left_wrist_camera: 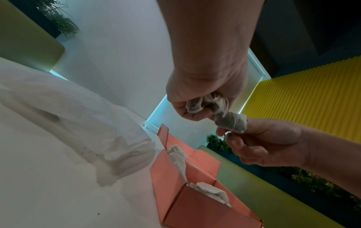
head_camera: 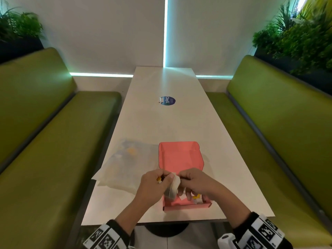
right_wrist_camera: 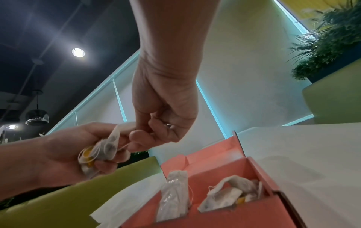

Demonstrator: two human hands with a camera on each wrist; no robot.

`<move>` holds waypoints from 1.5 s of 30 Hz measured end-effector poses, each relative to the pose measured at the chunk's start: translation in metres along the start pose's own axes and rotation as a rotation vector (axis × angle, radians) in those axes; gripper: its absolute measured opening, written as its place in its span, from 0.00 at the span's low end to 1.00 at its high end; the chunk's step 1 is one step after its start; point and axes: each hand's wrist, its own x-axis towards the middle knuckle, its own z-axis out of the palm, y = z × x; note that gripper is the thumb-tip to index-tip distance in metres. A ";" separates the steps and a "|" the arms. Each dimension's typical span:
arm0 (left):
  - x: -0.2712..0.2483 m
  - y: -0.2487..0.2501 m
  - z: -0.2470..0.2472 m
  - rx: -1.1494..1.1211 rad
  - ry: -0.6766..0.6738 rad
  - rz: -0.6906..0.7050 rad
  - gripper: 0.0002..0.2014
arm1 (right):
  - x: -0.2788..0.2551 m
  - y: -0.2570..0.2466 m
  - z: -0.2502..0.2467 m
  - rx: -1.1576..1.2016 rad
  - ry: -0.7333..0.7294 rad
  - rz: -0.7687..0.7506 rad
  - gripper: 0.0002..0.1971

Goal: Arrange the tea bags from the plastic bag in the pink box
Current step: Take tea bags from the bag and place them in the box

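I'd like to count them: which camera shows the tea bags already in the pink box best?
The right wrist view: tea bags stand clearly inside the pink box. The left wrist view shows only their tops; in the head view the right hand mostly hides them.

1. The left hand is held at lower centre of the head view, fingers curled, with something pinched in its grip.
2. The right hand is raised just beside it, fingertips pinched together and touching the left hand's.
3. Both forearms rise from the bottom edge.
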 end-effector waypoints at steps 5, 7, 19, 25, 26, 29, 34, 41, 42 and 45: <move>-0.002 0.002 0.001 -0.002 -0.013 0.018 0.02 | 0.002 -0.002 0.002 0.154 0.103 0.050 0.10; -0.001 0.002 0.002 0.013 0.015 0.018 0.02 | 0.001 -0.003 0.004 0.273 0.144 0.069 0.14; 0.002 -0.025 -0.004 0.145 0.104 -0.047 0.07 | 0.019 0.020 0.015 -0.231 0.271 -0.006 0.05; -0.007 -0.042 -0.008 0.345 -0.277 -0.258 0.37 | 0.029 0.033 0.024 -0.395 0.150 0.018 0.06; -0.008 -0.043 -0.007 0.353 -0.311 -0.278 0.41 | 0.029 0.033 0.026 -0.429 0.106 0.015 0.06; -0.010 -0.045 -0.002 0.387 -0.330 -0.282 0.43 | 0.033 0.028 0.033 -0.548 0.044 -0.013 0.07; -0.011 -0.047 0.003 0.422 -0.317 -0.279 0.42 | 0.044 0.026 0.048 -0.517 0.166 -0.078 0.09; -0.009 -0.051 0.005 0.387 -0.305 -0.306 0.43 | 0.045 0.033 0.048 -0.549 0.354 -0.032 0.15; -0.009 -0.051 0.005 0.388 -0.305 -0.307 0.43 | 0.041 0.033 0.044 -0.573 0.381 -0.043 0.14; -0.008 -0.052 0.007 0.388 -0.307 -0.321 0.44 | 0.030 0.037 0.035 -0.622 0.358 -0.046 0.10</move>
